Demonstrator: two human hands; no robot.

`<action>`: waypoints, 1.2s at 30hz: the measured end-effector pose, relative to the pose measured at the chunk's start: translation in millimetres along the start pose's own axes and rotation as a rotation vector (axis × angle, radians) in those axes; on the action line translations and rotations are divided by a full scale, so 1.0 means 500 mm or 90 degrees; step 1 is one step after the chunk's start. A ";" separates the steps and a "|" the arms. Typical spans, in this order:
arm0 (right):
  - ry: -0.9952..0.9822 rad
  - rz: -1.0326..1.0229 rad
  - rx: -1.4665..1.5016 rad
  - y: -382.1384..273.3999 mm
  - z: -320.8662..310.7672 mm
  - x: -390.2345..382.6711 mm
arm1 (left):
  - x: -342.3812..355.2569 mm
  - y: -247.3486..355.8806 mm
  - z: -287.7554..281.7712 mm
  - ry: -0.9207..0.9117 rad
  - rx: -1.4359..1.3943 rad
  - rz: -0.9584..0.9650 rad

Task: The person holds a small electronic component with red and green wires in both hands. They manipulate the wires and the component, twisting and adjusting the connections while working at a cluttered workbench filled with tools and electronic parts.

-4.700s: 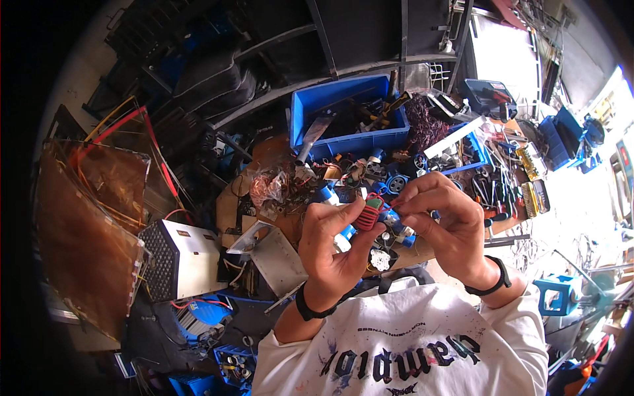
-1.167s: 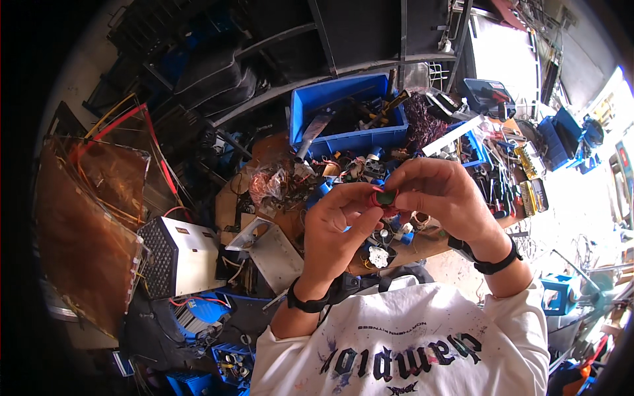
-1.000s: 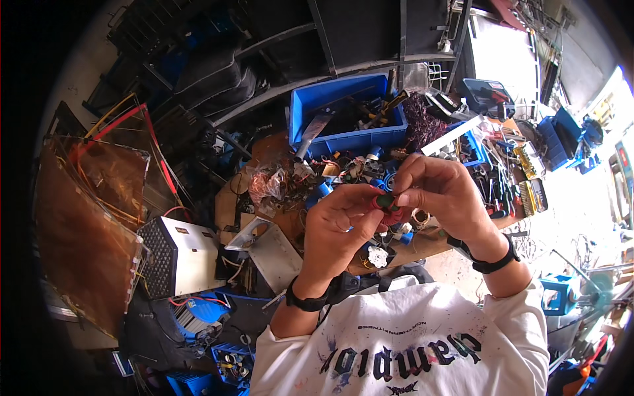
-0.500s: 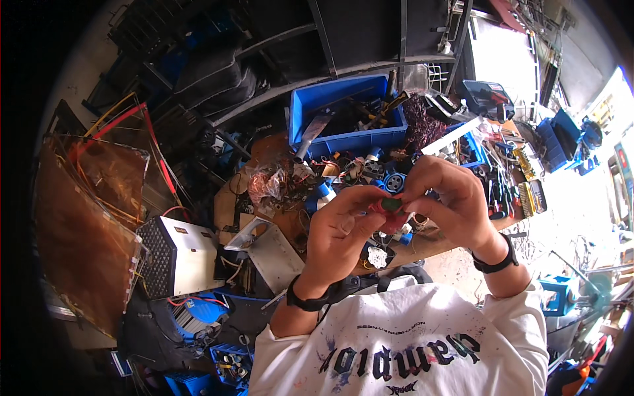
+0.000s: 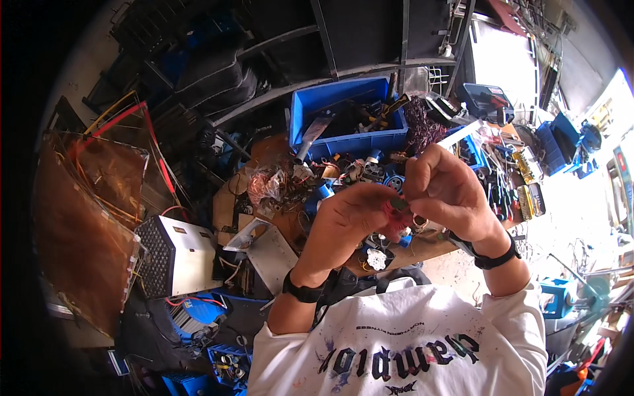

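Above the front edge of the cluttered bench, my left hand (image 5: pixel 353 214) pinches a small red-and-dark-green part (image 5: pixel 397 210). Its exact kind is too small to tell, and the fingers cover some of it. My right hand (image 5: pixel 446 191) is closed at the part's right side, thumb against forefinger. A small pale ring-shaped piece (image 5: pixel 419 222) shows just under the right thumb; whether it is attached to the part I cannot tell. Below the hands, a white round lobed piece (image 5: pixel 376 259) lies by the bench edge.
A blue bin (image 5: pixel 350 142) with tools stands at the back of the bench. Wires, blue round fittings and a clear plastic bag (image 5: pixel 265 188) crowd the middle. Screwdrivers and bit sets (image 5: pixel 525 195) lie to the right. A white metal case (image 5: pixel 188 257) and a grey open box (image 5: pixel 272 259) stand left.
My left hand has turned so its back faces up more and covers more of the part. The right hand has shifted slightly; the pale ring has come into sight under its thumb.
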State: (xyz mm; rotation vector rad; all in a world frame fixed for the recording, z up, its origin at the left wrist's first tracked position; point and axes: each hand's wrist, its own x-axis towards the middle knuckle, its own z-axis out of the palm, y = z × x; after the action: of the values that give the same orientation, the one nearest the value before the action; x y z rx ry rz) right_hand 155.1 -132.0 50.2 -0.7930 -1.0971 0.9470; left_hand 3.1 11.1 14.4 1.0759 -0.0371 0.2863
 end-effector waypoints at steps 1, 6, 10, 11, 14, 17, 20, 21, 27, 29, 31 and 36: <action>-0.007 0.010 0.018 -0.003 0.001 0.000 | -0.001 0.002 -0.003 -0.032 -0.009 -0.007; 0.019 -0.115 -0.303 -0.002 -0.007 0.006 | 0.000 0.014 -0.004 -0.024 0.000 -0.050; -0.076 -0.145 -0.605 -0.040 -0.010 0.014 | -0.001 0.016 -0.003 0.037 0.081 -0.032; -0.075 -0.178 -0.633 -0.041 -0.010 0.020 | -0.002 0.017 -0.003 0.044 0.105 -0.023; -0.061 -0.245 -0.672 -0.042 -0.010 0.023 | -0.003 0.022 0.025 0.111 0.458 0.158; -0.027 -0.215 -0.635 -0.037 -0.019 0.016 | 0.003 0.017 0.027 0.183 0.575 0.292; 0.074 -0.082 -0.656 -0.063 0.017 0.016 | 0.002 0.012 0.036 0.214 0.595 0.326; 0.101 -0.049 -0.667 -0.058 0.027 0.013 | 0.006 0.008 0.032 0.228 0.604 0.354; 0.241 0.071 -0.648 -0.033 0.047 -0.001 | 0.026 -0.030 0.018 0.277 0.573 0.436; 0.263 0.087 -0.639 -0.018 0.045 -0.010 | 0.029 -0.040 0.026 0.295 0.553 0.445; 0.260 0.064 -0.610 -0.007 0.047 -0.014 | 0.034 -0.047 0.035 0.302 0.542 0.456; 0.322 -0.020 -0.629 0.003 0.032 -0.026 | 0.052 -0.075 0.069 0.312 0.482 0.459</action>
State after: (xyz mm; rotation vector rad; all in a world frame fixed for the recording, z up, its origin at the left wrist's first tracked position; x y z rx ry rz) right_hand 137.2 -142.6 48.6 -1.6969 -1.0850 0.0822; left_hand 41.1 -29.8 2.9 1.6893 0.1385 1.2838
